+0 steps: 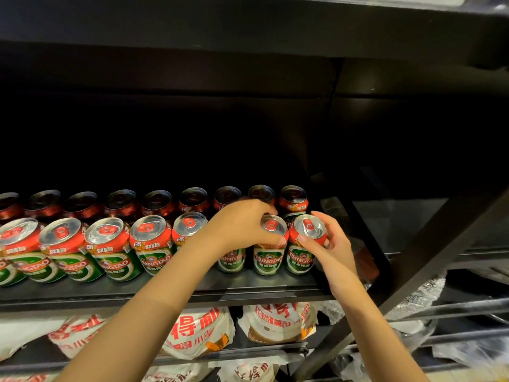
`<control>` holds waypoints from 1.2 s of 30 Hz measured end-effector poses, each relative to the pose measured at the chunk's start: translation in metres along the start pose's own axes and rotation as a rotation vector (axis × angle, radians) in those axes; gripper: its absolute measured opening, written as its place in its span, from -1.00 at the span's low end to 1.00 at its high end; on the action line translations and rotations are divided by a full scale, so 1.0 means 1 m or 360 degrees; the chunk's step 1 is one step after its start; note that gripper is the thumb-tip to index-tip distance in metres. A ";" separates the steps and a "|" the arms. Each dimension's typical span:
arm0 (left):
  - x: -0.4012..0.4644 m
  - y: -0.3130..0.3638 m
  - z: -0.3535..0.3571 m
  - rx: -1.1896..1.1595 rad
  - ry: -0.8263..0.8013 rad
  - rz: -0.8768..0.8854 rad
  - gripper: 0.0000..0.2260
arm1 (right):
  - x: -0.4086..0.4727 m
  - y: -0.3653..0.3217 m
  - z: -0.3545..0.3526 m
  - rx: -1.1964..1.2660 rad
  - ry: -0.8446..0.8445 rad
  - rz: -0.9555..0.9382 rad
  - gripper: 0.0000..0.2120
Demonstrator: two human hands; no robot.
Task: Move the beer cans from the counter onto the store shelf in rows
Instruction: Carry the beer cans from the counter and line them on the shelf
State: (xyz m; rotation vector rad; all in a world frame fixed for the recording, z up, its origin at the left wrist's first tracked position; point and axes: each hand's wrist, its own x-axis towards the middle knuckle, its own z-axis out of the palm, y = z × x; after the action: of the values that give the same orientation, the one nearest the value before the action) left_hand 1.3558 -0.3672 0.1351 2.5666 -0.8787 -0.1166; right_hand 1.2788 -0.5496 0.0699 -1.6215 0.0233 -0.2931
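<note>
The left hand gripped one beer can by its rim on the shelf; beside it, the right hand pinched the end can between fingertips.

Red-and-green beer cans upright in two rows on black shelf.

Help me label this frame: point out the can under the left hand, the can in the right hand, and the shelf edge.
Left-hand can [268, 259]: head view, green label.
Right-hand can [309, 226]: head view, silver lid.
Shelf edge [248, 295]: head view, bare front lip.
</note>
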 end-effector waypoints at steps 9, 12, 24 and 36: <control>0.002 -0.001 0.001 0.0066 0.0099 -0.0071 -0.62 | 0.008 0.005 0.006 0.0012 0.0076 -0.0007 -0.48; 0.003 0.000 0.002 0.0119 0.0098 -0.0085 -0.60 | 0.013 0.008 0.005 0.0007 0.0094 0.0021 -0.50; -0.003 -0.013 0.009 -0.0003 0.0131 -0.0115 -0.50 | -0.001 0.006 0.004 -0.0053 0.0015 -0.0053 -0.49; -0.005 -0.009 0.009 -0.0048 0.0159 -0.0125 -0.52 | 0.001 0.003 0.011 -0.0087 0.0062 -0.0031 -0.53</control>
State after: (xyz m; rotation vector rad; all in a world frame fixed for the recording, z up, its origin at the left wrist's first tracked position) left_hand 1.3548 -0.3606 0.1231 2.5553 -0.7347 -0.0241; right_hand 1.2827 -0.5392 0.0671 -1.6711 0.0453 -0.3416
